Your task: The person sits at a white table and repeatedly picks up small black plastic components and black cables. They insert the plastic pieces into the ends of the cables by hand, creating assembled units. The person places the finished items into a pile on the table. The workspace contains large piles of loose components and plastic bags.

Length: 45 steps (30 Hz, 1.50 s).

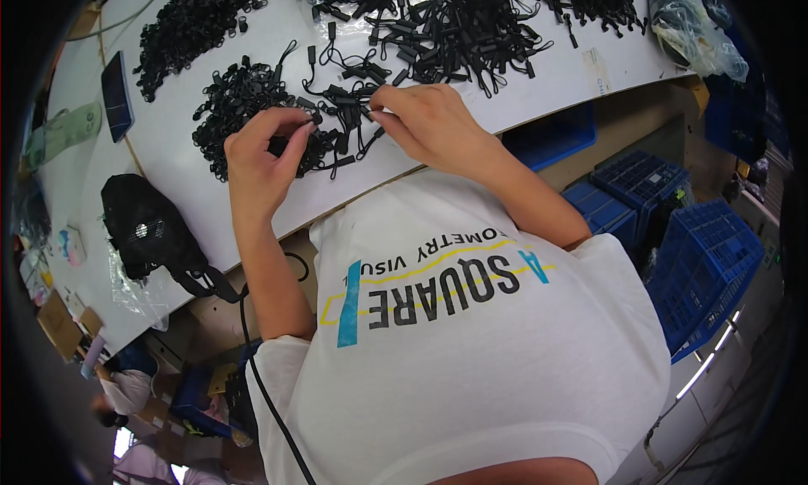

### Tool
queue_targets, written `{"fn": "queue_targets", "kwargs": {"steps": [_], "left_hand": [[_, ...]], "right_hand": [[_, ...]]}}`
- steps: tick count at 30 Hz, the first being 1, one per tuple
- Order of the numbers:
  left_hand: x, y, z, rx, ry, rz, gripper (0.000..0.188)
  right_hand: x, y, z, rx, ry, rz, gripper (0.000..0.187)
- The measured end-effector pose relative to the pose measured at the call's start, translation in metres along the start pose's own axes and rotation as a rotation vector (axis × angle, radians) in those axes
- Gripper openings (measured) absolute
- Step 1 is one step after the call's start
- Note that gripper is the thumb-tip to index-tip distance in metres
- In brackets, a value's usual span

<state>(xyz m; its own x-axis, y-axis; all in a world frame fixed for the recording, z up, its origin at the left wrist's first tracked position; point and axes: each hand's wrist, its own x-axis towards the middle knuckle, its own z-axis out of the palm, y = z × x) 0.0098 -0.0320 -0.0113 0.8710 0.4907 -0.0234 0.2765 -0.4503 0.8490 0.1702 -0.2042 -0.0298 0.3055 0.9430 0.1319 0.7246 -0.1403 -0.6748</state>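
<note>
Over the near edge of the white table (181,135), my left hand (257,148) pinches a small black plastic piece (316,116) between thumb and fingertips. My right hand (438,127) is a short way to its right, thumb and forefinger closed at a black cord pull; the fingers partly cover it. Between and beyond the hands lie several loose black cord pulls (341,102). A pile of small black plastic pieces (240,89) spreads behind and under my left hand. A larger heap of black corded pulls (463,34) lies beyond my right hand.
More black parts (189,34) are heaped at the far left, others (593,1) at the far right near a clear plastic bag (694,30). A phone (117,96) and a black bag (151,228) lie on the left. Blue crates (703,266) stand at right. People are at lower left.
</note>
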Motion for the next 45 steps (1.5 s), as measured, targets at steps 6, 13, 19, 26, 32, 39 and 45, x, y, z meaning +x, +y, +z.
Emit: {"fn": "queue_targets", "kwargs": {"steps": [6, 13, 19, 26, 32, 39, 45], "left_hand": [[-0.004, 0.013, -0.004, -0.085, -0.112, 0.077, 0.012], [-0.007, 0.022, -0.001, -0.039, -0.173, 0.257, 0.018], [-0.009, 0.025, 0.001, -0.125, -0.224, 0.354, 0.021], [-0.015, 0.027, 0.012, -0.097, -0.231, 0.483, 0.021], [-0.018, 0.038, 0.01, 0.05, -0.089, 0.626, 0.029], [-0.018, 0.03, 0.011, 0.005, -0.13, 0.57, 0.016], [-0.032, -0.002, 0.035, -0.545, -0.313, -0.103, 0.023]], "right_hand": [[0.013, -0.004, 0.005, 0.043, 0.081, -0.231, 0.011], [0.012, -0.009, 0.003, 0.085, 0.132, -0.382, 0.015], [0.002, -0.01, 0.001, 0.327, -0.018, -0.363, 0.008], [-0.013, -0.006, -0.001, 0.65, -0.25, -0.216, 0.014], [-0.021, -0.014, -0.003, 0.676, -0.257, -0.069, 0.017], [-0.012, -0.014, -0.015, 0.644, -0.413, -0.027, 0.019], [-0.001, -0.026, -0.015, 0.353, -0.221, -0.099, 0.018]]}}
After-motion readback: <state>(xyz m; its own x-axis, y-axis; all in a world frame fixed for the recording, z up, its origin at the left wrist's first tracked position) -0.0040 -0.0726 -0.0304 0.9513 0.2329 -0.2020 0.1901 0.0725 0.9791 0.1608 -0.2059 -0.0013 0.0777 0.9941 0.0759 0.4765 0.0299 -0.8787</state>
